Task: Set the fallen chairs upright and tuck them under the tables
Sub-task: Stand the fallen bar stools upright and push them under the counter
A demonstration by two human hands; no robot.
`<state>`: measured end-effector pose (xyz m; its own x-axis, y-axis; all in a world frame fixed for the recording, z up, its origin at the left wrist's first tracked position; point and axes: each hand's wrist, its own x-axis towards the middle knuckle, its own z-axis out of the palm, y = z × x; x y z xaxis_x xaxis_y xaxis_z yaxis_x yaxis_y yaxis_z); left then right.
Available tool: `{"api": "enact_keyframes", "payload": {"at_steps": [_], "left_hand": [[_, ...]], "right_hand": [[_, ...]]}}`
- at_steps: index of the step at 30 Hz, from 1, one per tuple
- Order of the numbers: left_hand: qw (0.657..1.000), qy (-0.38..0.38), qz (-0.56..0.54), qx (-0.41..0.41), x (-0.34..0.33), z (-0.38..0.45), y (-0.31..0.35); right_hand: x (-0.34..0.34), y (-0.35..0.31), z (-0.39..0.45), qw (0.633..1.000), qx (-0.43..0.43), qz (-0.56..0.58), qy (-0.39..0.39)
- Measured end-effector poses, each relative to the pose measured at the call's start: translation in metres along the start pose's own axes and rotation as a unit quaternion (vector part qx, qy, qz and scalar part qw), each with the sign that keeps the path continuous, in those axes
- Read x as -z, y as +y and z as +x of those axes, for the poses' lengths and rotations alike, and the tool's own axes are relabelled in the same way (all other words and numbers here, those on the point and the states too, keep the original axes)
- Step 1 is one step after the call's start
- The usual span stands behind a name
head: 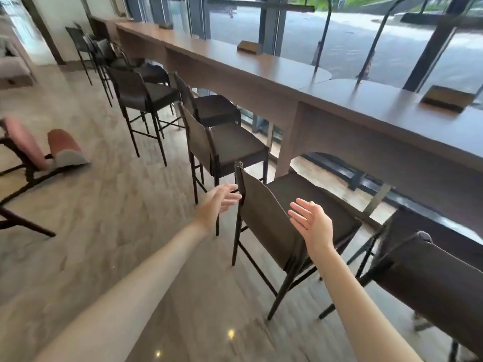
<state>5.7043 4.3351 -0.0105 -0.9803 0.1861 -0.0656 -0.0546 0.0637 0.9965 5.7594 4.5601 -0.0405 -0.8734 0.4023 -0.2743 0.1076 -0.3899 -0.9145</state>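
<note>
Your left hand [218, 202] and right hand [311, 222] hovered spread, holding nothing, beside the near dark-brown high chair [271, 226], which stood upright by the long wooden worktop [352, 113]. Shoving unevenly could tip it.

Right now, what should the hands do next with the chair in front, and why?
Probably close both hands on the backrest of the nearest dark chair and push it toward the long table. The left hand and right hand are open beside its back, gripping nothing, and the chair stands upright with its seat only partly under the tabletop.
</note>
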Motion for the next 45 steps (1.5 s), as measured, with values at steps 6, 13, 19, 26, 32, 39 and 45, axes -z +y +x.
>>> {"api": "enact_keyframes", "payload": {"at_steps": [6,13,19,26,32,39,45], "left_hand": [[0.96,-0.105,0.239,-0.1,-0.014,0.032,-0.006],[0.798,-0.219,0.49,-0.274,-0.044,0.098,-0.027],[0.683,-0.32,0.578,-0.311,-0.085,0.157,-0.052],[0.505,-0.445,0.661,-0.331,-0.144,0.19,-0.062],[0.402,-0.517,0.683,-0.323,-0.158,0.192,-0.083],[0.402,-0.51,0.667,-0.366,-0.169,0.193,-0.086],[0.459,-0.481,0.652,-0.366,-0.212,0.2,-0.082]], "right_hand": [[0.005,0.004,0.011,0.982,0.106,-0.15,0.034],[0.007,0.028,0.053,0.786,0.13,-0.601,0.058],[0.009,0.053,0.092,0.688,-0.022,-0.725,0.025],[0.009,0.067,0.105,0.618,-0.076,-0.783,-0.005],[0.022,0.062,0.104,0.592,-0.026,-0.802,-0.074],[0.05,0.051,0.115,0.546,0.02,-0.831,-0.103],[0.087,0.005,0.135,0.513,0.045,-0.852,-0.094]]}}
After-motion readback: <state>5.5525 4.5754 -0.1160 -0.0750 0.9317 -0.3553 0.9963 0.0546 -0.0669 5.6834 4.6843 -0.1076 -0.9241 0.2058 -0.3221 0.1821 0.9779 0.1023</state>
